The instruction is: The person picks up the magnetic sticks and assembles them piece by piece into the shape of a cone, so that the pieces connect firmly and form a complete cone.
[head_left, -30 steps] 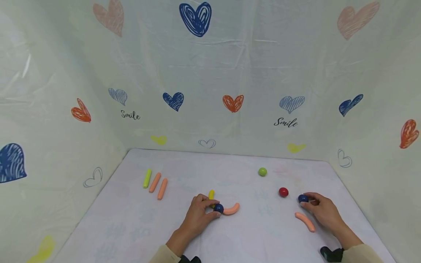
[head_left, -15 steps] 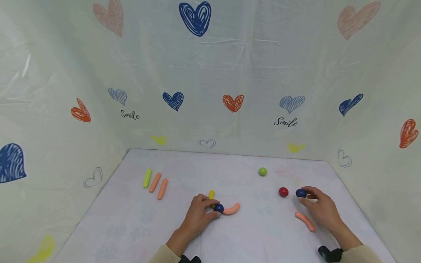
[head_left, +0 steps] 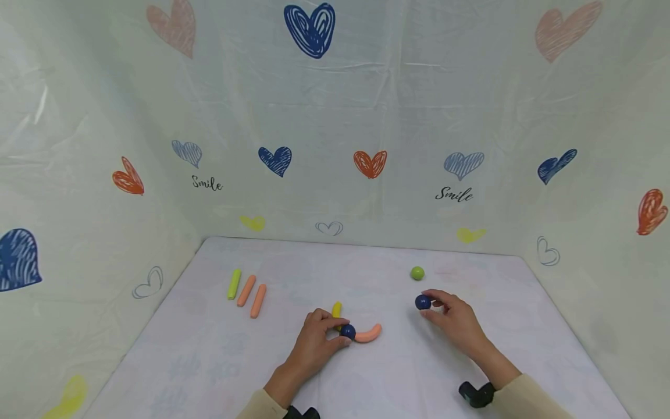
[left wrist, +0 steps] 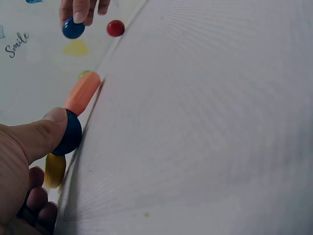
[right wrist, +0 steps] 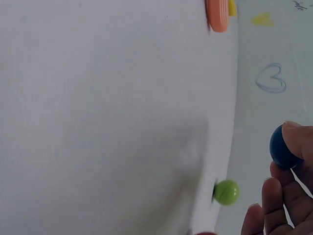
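My left hand [head_left: 314,340] pinches a dark blue ball [head_left: 348,332] between thumb and fingers, low over the white table. A curved orange stick [head_left: 369,333] extends from the ball's right side and a yellow stick [head_left: 337,309] from its far side; both seem joined to it. My right hand [head_left: 457,323] holds another blue ball [head_left: 423,302] by thumb and fingertips, raised above the table. Just beyond lies a green ball [head_left: 417,273]. A red ball [left wrist: 116,28] appears in the left wrist view; in the head view the right hand hides it.
At the table's left lie a yellow-green stick [head_left: 234,284] and two straight orange sticks [head_left: 246,291]. White sheeting printed with hearts [head_left: 370,164] walls in the back and sides of the table [head_left: 220,361]. A black strap mount [head_left: 477,394] sits on the right wrist.
My right hand has lifted its blue ball and carried it leftward. That arm now covers the red ball and the loose curved orange stick in the head view. The left hand has stayed still.
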`<state>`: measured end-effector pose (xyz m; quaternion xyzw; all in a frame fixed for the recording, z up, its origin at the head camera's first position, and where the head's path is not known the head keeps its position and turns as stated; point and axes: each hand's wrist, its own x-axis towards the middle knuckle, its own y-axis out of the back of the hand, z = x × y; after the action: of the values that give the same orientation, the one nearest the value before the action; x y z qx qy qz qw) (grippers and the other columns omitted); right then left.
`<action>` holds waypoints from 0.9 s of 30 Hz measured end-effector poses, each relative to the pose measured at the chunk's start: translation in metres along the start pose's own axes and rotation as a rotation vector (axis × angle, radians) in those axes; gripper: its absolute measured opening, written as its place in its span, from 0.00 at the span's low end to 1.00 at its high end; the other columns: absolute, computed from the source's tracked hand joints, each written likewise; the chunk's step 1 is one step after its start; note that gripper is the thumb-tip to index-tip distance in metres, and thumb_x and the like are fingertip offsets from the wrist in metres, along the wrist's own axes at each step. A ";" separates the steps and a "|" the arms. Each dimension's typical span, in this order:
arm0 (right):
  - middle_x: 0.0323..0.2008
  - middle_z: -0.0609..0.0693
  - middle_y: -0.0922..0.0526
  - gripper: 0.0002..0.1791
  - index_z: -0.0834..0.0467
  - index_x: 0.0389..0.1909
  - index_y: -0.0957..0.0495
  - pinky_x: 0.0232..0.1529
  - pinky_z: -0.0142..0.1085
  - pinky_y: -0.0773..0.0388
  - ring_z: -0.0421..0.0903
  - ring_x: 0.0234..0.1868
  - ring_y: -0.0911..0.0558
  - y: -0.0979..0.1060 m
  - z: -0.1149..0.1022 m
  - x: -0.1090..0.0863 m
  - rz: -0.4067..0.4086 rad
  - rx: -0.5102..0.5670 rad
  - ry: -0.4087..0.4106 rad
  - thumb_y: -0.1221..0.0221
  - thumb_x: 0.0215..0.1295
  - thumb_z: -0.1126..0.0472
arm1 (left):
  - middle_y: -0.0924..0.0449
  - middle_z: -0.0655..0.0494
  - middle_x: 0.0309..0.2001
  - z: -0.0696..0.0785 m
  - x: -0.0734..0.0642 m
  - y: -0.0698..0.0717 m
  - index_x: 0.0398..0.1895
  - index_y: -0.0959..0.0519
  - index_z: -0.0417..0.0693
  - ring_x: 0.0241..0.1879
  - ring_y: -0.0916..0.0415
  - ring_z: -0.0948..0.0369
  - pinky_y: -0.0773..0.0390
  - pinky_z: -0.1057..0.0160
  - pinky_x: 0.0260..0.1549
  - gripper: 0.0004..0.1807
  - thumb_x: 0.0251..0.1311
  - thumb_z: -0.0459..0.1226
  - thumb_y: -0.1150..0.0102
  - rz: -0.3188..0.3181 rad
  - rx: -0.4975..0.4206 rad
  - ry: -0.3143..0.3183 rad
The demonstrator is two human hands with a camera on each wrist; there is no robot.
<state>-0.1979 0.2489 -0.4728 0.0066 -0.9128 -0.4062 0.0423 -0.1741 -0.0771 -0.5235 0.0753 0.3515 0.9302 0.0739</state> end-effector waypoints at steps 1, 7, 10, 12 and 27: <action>0.47 0.54 0.16 0.24 0.56 0.63 0.18 0.38 0.34 0.25 0.48 0.43 0.25 -0.006 -0.002 0.002 -0.015 0.004 -0.002 0.29 0.67 0.60 | 0.29 0.64 0.44 0.000 0.000 0.000 0.53 0.11 0.56 0.48 0.34 0.63 0.25 0.65 0.48 0.18 0.59 0.44 0.22 0.000 -0.001 -0.001; 0.50 0.51 0.16 0.23 0.53 0.62 0.17 0.40 0.35 0.22 0.47 0.45 0.22 -0.039 -0.010 0.007 -0.084 0.024 -0.022 0.29 0.66 0.59 | 0.28 0.64 0.44 -0.002 0.000 -0.001 0.53 0.11 0.56 0.49 0.33 0.63 0.25 0.64 0.48 0.18 0.59 0.44 0.22 -0.002 -0.011 -0.007; 0.48 0.49 0.16 0.23 0.52 0.61 0.17 0.46 0.39 0.20 0.46 0.48 0.21 -0.052 -0.012 0.009 -0.103 0.034 -0.002 0.28 0.65 0.59 | 0.29 0.64 0.44 -0.002 0.001 0.000 0.53 0.10 0.56 0.48 0.34 0.63 0.26 0.65 0.47 0.18 0.59 0.44 0.22 -0.001 -0.017 -0.008; 0.46 0.48 0.15 0.22 0.52 0.59 0.16 0.51 0.43 0.20 0.45 0.47 0.20 -0.059 -0.014 0.010 -0.112 0.036 0.020 0.28 0.65 0.60 | 0.29 0.64 0.44 -0.002 0.001 0.000 0.53 0.10 0.56 0.48 0.34 0.63 0.27 0.65 0.46 0.18 0.59 0.45 0.22 0.001 -0.019 -0.004; 0.45 0.46 0.15 0.21 0.49 0.59 0.15 0.56 0.51 0.19 0.45 0.47 0.20 -0.074 -0.023 0.012 -0.155 0.014 0.011 0.27 0.64 0.59 | 0.29 0.64 0.44 0.000 0.002 -0.001 0.53 0.10 0.59 0.48 0.35 0.63 0.26 0.65 0.46 0.18 0.59 0.46 0.22 0.002 0.002 0.024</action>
<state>-0.2091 0.1817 -0.5111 0.0798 -0.9121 -0.4018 0.0156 -0.1755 -0.0760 -0.5243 0.0649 0.3532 0.9308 0.0685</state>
